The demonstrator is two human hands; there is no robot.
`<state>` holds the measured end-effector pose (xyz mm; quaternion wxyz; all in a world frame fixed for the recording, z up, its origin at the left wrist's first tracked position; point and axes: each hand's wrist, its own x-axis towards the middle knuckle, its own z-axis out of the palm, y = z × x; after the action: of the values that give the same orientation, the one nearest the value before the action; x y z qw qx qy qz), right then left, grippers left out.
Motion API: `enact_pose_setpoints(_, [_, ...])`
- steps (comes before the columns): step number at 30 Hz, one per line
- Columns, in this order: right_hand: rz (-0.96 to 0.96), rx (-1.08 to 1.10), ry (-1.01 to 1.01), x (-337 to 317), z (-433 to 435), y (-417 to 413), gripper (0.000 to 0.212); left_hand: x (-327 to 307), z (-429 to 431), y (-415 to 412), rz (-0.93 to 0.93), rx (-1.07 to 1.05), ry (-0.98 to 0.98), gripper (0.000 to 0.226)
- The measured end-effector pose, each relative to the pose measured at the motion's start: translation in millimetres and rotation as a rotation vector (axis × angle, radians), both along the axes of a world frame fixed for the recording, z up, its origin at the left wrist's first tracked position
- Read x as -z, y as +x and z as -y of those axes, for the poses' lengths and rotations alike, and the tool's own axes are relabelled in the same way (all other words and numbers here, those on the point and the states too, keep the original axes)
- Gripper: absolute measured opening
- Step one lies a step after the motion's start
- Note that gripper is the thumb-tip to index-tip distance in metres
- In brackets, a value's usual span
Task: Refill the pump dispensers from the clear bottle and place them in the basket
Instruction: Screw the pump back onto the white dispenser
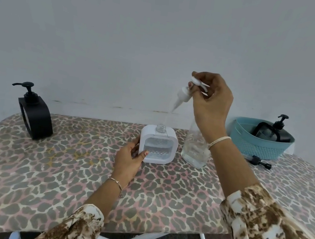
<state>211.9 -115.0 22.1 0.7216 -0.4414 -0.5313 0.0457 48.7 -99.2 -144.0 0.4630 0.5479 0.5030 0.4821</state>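
A black pump dispenser (35,114) stands upright at the far left of the leopard-print tabletop (43,174). At centre, the left hand (129,159) grips the lower left corner of a white square dispenser (158,144), whose neck is open. Above it, the right hand (210,98) holds the white pump head (185,94) pinched in its fingers, with the tube pointing down toward the neck. The clear bottle (194,151) stands just right of the white dispenser, partly hidden by the right forearm. At far right, a blue basket (258,147) contains another black dispenser (278,130). A black pump part (259,162) lies in front of the basket.
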Motion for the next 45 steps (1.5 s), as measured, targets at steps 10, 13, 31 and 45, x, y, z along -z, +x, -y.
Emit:
enact_pose_setpoints(10, [0.052, -0.177, -0.226, 38.8, -19.2, -10.8, 0.023, -2.0, 2.6, -1.5, 0.028, 0.036, 0.019, 0.062])
enact_pose_setpoints(13, [0.015, -0.264, -0.268, 46.3, -20.0, -10.5, 0.023, -4.9, 4.3, -1.5, 0.009, 0.070, 0.070, 0.066])
enact_pose_setpoints(31, [0.052, -0.465, -0.556, 83.2, -21.1, -6.3, 0.044, -2.1, 0.3, -1.7, 0.100, 0.108, 0.043, 0.055])
enact_pose_setpoints(45, [0.207, -0.183, -0.661, 101.3, -23.0, -12.7, 0.042, -0.2, -1.9, -0.2, 0.087, 0.079, 0.044, 0.055])
